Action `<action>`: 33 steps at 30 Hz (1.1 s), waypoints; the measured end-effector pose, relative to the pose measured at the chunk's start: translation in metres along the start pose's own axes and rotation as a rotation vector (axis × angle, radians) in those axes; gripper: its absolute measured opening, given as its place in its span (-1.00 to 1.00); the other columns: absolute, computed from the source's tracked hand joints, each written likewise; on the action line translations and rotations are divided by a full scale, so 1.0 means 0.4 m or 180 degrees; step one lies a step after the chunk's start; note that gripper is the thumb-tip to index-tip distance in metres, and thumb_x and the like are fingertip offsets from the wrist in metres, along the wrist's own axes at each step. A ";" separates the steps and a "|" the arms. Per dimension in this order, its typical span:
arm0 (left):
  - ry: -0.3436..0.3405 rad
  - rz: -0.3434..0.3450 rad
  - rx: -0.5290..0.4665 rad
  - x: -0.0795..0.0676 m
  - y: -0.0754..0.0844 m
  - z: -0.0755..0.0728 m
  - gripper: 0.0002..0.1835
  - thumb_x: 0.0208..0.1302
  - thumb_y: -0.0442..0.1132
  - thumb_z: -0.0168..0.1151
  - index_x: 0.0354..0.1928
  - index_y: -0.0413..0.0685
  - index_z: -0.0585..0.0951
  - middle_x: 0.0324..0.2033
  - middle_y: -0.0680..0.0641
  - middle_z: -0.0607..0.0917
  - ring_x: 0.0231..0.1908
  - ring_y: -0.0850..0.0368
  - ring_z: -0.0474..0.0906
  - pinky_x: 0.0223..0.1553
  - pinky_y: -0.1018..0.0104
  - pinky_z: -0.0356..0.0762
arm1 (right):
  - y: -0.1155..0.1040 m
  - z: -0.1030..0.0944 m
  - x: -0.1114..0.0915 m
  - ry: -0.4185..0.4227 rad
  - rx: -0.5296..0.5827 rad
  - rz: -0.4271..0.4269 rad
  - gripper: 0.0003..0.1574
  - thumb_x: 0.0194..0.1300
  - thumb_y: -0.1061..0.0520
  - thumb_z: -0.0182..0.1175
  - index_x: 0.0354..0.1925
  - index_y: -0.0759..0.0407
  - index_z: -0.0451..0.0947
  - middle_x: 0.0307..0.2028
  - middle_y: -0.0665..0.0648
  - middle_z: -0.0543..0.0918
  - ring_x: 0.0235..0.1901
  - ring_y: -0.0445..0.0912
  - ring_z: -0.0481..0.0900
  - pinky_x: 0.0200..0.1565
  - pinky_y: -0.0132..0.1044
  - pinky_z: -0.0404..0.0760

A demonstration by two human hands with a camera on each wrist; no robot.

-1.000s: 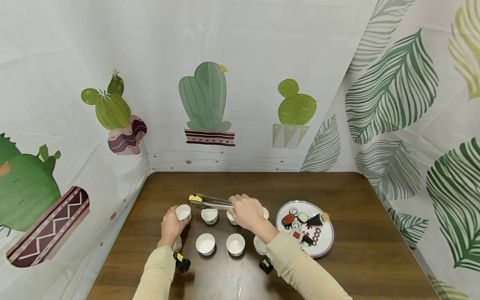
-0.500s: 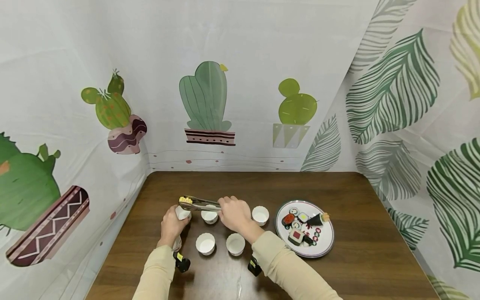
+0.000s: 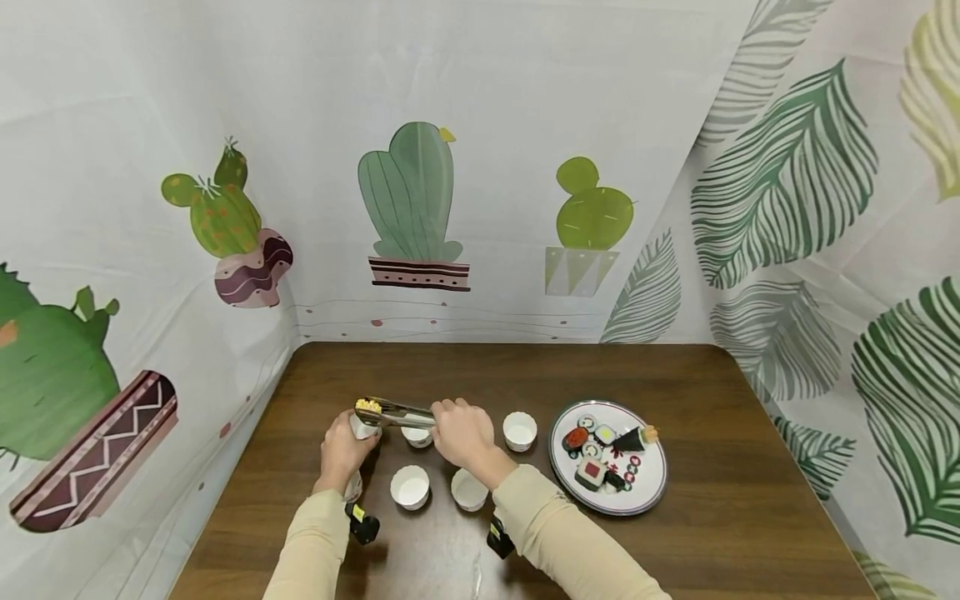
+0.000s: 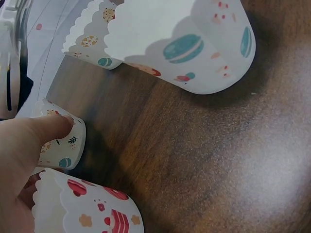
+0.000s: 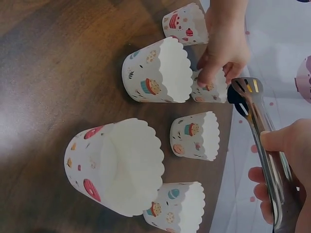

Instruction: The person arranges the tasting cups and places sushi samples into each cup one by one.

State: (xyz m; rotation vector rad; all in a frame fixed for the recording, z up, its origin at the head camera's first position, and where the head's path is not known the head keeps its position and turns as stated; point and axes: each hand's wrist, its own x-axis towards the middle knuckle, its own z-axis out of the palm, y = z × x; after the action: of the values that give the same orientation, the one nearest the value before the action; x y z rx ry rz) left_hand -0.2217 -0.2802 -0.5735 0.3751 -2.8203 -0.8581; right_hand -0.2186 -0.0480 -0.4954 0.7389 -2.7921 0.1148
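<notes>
My left hand (image 3: 342, 454) grips a white scalloped paper baking cup (image 3: 363, 430) in the far left corner of a group of cups. In the left wrist view the thumb presses the printed side of that cup (image 4: 73, 138). My right hand (image 3: 463, 435) holds metal tongs (image 3: 405, 415) that point left over the cups. Between the tongs' ends sits a small bumpy yellow piece (image 3: 367, 406), like corn kernels, right above the held cup. The right wrist view shows the slotted tongs (image 5: 265, 131) with the thumb along one arm; their tips are beside the left hand's cup.
Several more baking cups stand in two rows, among them a front cup (image 3: 410, 487) and a back cup (image 3: 520, 432). To the right lies a white oval plate (image 3: 651, 483) with toy-like sushi pieces (image 3: 591, 473). Patterned cloth (image 3: 510, 167) hangs behind the brown table (image 3: 720, 500).
My right hand has moved left with the tongs, bringing the yellow piece from the cup's right side to above it. The left hand stays on its cup.
</notes>
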 end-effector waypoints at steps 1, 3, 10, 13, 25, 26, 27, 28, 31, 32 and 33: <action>-0.0012 -0.0002 -0.0002 0.000 -0.001 0.000 -0.27 -0.10 -0.17 0.41 0.12 -0.36 0.36 -0.03 -0.38 0.51 -0.07 -0.32 0.49 -0.08 -0.20 0.39 | -0.002 0.002 0.000 -0.0003 0.0003 -0.0002 -0.76 0.15 -0.08 0.16 -0.25 -0.02 0.54 -0.39 -0.10 0.60 -0.39 -0.16 0.53 -0.48 -0.30 0.51; -0.0026 -0.0005 -0.0004 0.000 -0.001 -0.001 -0.27 -0.09 -0.16 0.41 0.12 -0.37 0.36 -0.03 -0.38 0.51 -0.07 -0.32 0.49 -0.08 -0.20 0.39 | -0.005 0.005 0.000 -0.0015 0.0006 -0.0008 -0.76 0.14 -0.08 0.16 -0.26 -0.01 0.54 -0.40 -0.10 0.59 -0.40 -0.17 0.53 -0.49 -0.31 0.50; -0.0051 -0.0010 0.0000 -0.001 -0.001 -0.002 -0.25 -0.09 -0.15 0.40 0.12 -0.41 0.33 -0.06 -0.40 0.51 -0.09 -0.33 0.49 -0.07 -0.20 0.38 | -0.013 0.015 0.000 -0.0019 -0.0048 0.0014 -0.76 0.12 -0.11 0.17 -0.31 -0.01 0.52 -0.43 -0.10 0.57 -0.44 -0.17 0.51 -0.56 -0.30 0.47; -0.0068 -0.0014 0.0001 0.000 -0.001 -0.001 -0.24 -0.08 -0.15 0.39 0.12 -0.42 0.32 -0.05 -0.40 0.51 -0.09 -0.33 0.48 -0.07 -0.21 0.37 | -0.016 0.018 -0.001 0.0001 -0.0090 0.0016 -0.76 0.11 -0.11 0.17 -0.33 -0.01 0.52 -0.44 -0.10 0.56 -0.44 -0.17 0.51 -0.59 -0.28 0.45; -0.0055 0.0018 0.0046 -0.001 0.002 -0.003 -0.25 -0.09 -0.19 0.40 0.15 -0.38 0.33 0.01 -0.41 0.49 -0.01 -0.37 0.44 -0.02 -0.21 0.35 | -0.024 0.018 0.006 0.0134 -0.0126 -0.0026 -0.71 0.13 -0.13 0.17 -0.24 0.00 0.53 -0.40 -0.08 0.58 -0.39 -0.16 0.54 -0.51 -0.31 0.49; -0.0050 0.0009 0.0041 -0.001 0.002 -0.003 -0.25 -0.09 -0.20 0.40 0.15 -0.38 0.33 0.02 -0.41 0.49 0.00 -0.38 0.43 -0.02 -0.21 0.35 | -0.023 0.016 0.007 0.0135 -0.0135 -0.0017 -0.70 0.12 -0.13 0.17 -0.23 -0.01 0.53 -0.40 -0.09 0.58 -0.38 -0.16 0.54 -0.51 -0.31 0.49; -0.0042 0.0008 0.0035 -0.001 0.002 -0.004 -0.25 -0.09 -0.21 0.40 0.15 -0.38 0.33 0.02 -0.41 0.49 0.00 -0.38 0.43 -0.02 -0.21 0.35 | -0.022 0.014 0.008 0.0122 -0.0147 -0.0007 -0.69 0.12 -0.13 0.17 -0.21 -0.03 0.53 -0.39 -0.09 0.58 -0.38 -0.16 0.53 -0.51 -0.32 0.49; -0.0037 0.0006 0.0034 -0.002 0.002 -0.004 -0.25 -0.09 -0.21 0.40 0.15 -0.37 0.33 0.01 -0.41 0.49 0.00 -0.37 0.44 -0.02 -0.21 0.35 | -0.021 0.012 0.008 0.0107 -0.0154 0.0005 -0.69 0.13 -0.14 0.16 -0.20 -0.03 0.53 -0.39 -0.10 0.57 -0.38 -0.17 0.53 -0.50 -0.32 0.49; -0.0044 0.0008 0.0018 -0.005 0.003 -0.007 -0.26 -0.09 -0.21 0.40 0.15 -0.37 0.34 0.01 -0.41 0.50 -0.01 -0.36 0.45 -0.03 -0.21 0.35 | -0.017 0.009 0.006 0.0087 -0.0154 0.0023 -0.68 0.13 -0.15 0.15 -0.19 -0.04 0.52 -0.39 -0.10 0.57 -0.37 -0.17 0.53 -0.50 -0.32 0.49; -0.0053 0.0004 0.0014 -0.006 0.004 -0.008 -0.26 -0.08 -0.21 0.40 0.15 -0.37 0.34 0.01 -0.41 0.50 -0.01 -0.36 0.45 -0.03 -0.21 0.35 | -0.015 0.008 0.006 0.0090 -0.0140 0.0025 -0.68 0.13 -0.15 0.16 -0.19 -0.04 0.53 -0.39 -0.10 0.57 -0.37 -0.17 0.53 -0.50 -0.31 0.49; -0.0063 0.0002 0.0013 -0.007 0.004 -0.009 -0.26 -0.08 -0.21 0.39 0.15 -0.37 0.33 0.01 -0.41 0.49 -0.01 -0.36 0.45 -0.03 -0.21 0.35 | -0.014 0.007 0.005 0.0091 -0.0123 0.0026 -0.68 0.13 -0.15 0.15 -0.19 -0.04 0.53 -0.39 -0.09 0.57 -0.37 -0.16 0.53 -0.49 -0.31 0.50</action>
State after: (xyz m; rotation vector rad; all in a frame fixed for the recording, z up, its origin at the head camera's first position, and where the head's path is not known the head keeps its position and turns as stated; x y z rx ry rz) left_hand -0.2185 -0.2800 -0.5699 0.3681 -2.8405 -0.8605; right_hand -0.2180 -0.0544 -0.4978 0.7113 -2.7625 0.0721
